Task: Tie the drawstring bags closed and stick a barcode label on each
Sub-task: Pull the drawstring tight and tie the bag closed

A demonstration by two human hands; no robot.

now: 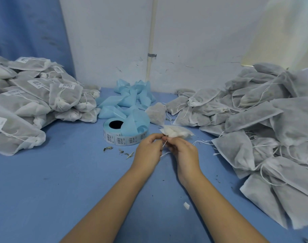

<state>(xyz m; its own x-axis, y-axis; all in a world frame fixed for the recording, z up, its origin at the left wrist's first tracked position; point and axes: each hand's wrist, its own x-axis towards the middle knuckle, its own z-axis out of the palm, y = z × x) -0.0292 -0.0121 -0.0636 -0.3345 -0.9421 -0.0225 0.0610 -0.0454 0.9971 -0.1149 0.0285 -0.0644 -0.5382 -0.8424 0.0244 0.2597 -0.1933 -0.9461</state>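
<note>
Between piles [258,118], left hand [147,152], right hand [183,151] apparently pinch drawstring [164,144].

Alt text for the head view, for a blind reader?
Left hand and right hand pinch the drawstring of a small white bag over a blue table. Labelled bags are piled left, unlabelled bags right, a label roll behind the hands.

Two bare hands — left hand [148,148], right hand [182,150] — pinching a white drawstring [164,144] of a small bag [176,132], label roll [122,133] just behind, blue table [62,172], labelled bags [35,95] piled left, unlabelled bags [255,120] piled right
</note>
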